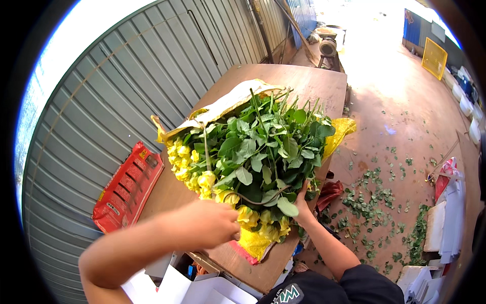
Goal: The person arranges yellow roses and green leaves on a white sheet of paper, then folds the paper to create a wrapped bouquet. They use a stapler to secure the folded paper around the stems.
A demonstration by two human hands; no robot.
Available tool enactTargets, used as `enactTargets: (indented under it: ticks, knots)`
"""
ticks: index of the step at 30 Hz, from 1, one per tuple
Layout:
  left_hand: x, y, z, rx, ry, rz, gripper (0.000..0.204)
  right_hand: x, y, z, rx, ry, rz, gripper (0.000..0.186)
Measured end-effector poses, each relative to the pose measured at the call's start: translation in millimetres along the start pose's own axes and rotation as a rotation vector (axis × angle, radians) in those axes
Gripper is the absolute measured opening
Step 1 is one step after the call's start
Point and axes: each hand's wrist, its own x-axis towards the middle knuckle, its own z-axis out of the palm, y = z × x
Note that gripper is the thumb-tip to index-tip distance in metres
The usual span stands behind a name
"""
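Observation:
A large bundle of yellow roses point(206, 181) with green leaves point(253, 152) lies on a wooden table, its stem ends pointing away from me. Yellow woven sacking point(346, 133) spreads beneath and around it. A thin brown cord point(258, 203) curves over the leaves, and a pale strap point(206, 147) crosses the left part. My left hand point(220, 223) is closed above the near blooms; whatever it holds is hidden. Against the bundle's right side, my right hand point(304, 209) grips the leafy mass, thumb upward, with its other fingers mostly hidden.
A red printed bag point(129, 187) lies at the table's left, beside the grey corrugated wall point(126, 76). White boxes point(187, 286) stand under the near edge. Fallen leaves point(372, 195) litter the floor at right. A motor-like machine point(328, 48) stands beyond the table point(324, 78).

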Motion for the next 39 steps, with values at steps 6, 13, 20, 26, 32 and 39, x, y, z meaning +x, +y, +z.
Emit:
enactTargets:
  ticks: [6,13,20,26,32,39]
  knots:
    - [-271.0,-219.2,-25.7,-1.297,1.998,-0.716,0.081,-10.1,6.7,15.9,0.049,-0.051,0.025,0.104]
    - [-48.2,-185.4,57.8,-0.68,1.439,-0.413,0.032,-10.4,5.2,30.4,0.228,0.105,0.044,0.099]
    - [117.4,-11.6,120.8,-0.033,0.711,-0.551,0.075,-4.0,33.5,52.9,0.501,0.137,-0.039,0.094]
    - [95.3,-66.3,133.6,0.114,0.649,-0.515,0.078,22.1,50.2,120.4,0.367,0.326,-0.244,0.082]
    - [69.1,-76.4,166.2,-0.078,0.531,-0.656,0.081,-9.7,29.0,140.7,-0.056,0.039,0.049,0.089]
    - [138.1,-40.8,228.1,0.088,0.783,-0.926,0.041,-19.3,-90.0,52.5,-1.113,-0.649,-0.163,0.034]
